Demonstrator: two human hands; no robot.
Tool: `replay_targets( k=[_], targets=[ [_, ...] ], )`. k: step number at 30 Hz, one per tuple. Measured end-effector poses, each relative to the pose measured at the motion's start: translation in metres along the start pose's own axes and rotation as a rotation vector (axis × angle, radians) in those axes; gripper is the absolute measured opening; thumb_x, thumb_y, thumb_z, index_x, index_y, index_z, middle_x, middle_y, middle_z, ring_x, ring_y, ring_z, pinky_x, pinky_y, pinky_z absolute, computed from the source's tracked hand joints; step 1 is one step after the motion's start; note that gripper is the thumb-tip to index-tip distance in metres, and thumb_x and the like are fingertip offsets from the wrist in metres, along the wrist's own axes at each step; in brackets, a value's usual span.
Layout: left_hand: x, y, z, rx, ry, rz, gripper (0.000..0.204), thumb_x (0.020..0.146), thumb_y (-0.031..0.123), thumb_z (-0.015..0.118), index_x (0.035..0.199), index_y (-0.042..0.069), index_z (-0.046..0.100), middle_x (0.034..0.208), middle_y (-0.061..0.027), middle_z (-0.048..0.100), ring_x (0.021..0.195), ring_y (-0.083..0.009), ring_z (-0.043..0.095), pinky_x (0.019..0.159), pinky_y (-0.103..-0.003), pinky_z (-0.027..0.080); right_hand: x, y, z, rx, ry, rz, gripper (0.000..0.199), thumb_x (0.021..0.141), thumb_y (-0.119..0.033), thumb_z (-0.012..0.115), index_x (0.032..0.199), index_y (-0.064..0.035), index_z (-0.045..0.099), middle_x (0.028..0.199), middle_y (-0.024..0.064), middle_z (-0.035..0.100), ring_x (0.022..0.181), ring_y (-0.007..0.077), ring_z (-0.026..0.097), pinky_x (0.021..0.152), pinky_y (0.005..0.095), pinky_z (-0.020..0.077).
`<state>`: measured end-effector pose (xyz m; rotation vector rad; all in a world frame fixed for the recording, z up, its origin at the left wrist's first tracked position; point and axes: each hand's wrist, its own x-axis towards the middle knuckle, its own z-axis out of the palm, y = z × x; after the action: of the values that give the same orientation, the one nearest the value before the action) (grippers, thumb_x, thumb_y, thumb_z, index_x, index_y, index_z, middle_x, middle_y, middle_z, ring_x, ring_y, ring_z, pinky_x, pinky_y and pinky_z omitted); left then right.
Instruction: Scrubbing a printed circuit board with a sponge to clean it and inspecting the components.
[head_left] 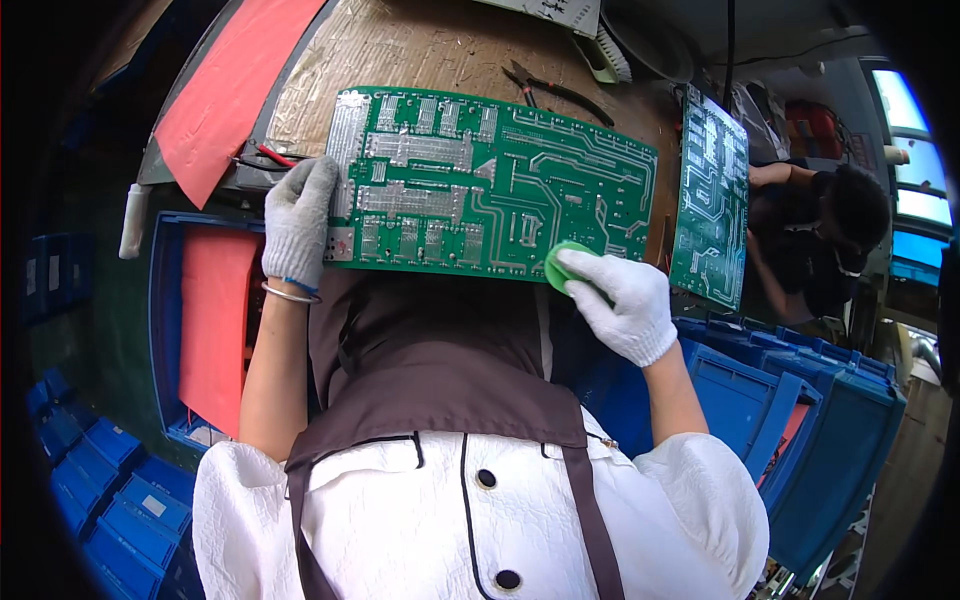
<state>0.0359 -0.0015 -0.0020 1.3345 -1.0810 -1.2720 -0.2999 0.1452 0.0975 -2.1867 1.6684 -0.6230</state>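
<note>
A large green circuit board [560,190] with silvery solder traces lies tilted across the near edge of the workbench. My left hand [300,215], in a white knit glove, grips its left edge, the thumb side over the front. White-gloved too, my right hand [620,300] pinches a small bright green pad [568,266] against the board's lower edge, right of its middle. What the pad is made of I cannot make out. Beyond the board's top edge lie cutting pliers [560,92] with dark and orange handles.
A second green circuit board [710,200] stands at the right, with another person [835,225] past it. A white-bristled brush [606,55] lies at the back. Red sheet [225,90] covers the bench's left; blue crates [160,330] stand on both sides.
</note>
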Motion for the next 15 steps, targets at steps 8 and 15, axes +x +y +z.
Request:
replay_targets(
  k=[8, 15],
  targets=[
    [0.001, 0.003, 0.003, -0.043, 0.01, -0.016, 0.03, 0.099, 0.023, 0.068, 0.112, -0.004, 0.072, 0.093, -0.0014, 0.071, 0.081, -0.0067, 0.061, 0.075, -0.023, 0.051, -0.002, 0.009, -0.012, -0.022, -0.043, 0.079, 0.029, 0.086, -0.007, 0.073, 0.115, -0.0102, 0.076, 0.102, 0.0143, 0.076, 0.086, 0.0266, 0.076, 0.075, 0.0322, 0.0595],
    [0.002, 0.002, 0.002, -0.029, 0.011, 0.007, 0.028, 0.099, 0.024, 0.069, 0.109, -0.003, 0.074, 0.092, -0.0004, 0.071, 0.081, -0.0064, 0.061, 0.075, -0.023, 0.05, 0.016, -0.007, -0.012, -0.096, -0.181, 0.041, 0.026, 0.088, -0.014, 0.074, 0.113, -0.0119, 0.077, 0.103, 0.0129, 0.076, 0.086, 0.0268, 0.075, 0.077, 0.0328, 0.0591]
  ],
)
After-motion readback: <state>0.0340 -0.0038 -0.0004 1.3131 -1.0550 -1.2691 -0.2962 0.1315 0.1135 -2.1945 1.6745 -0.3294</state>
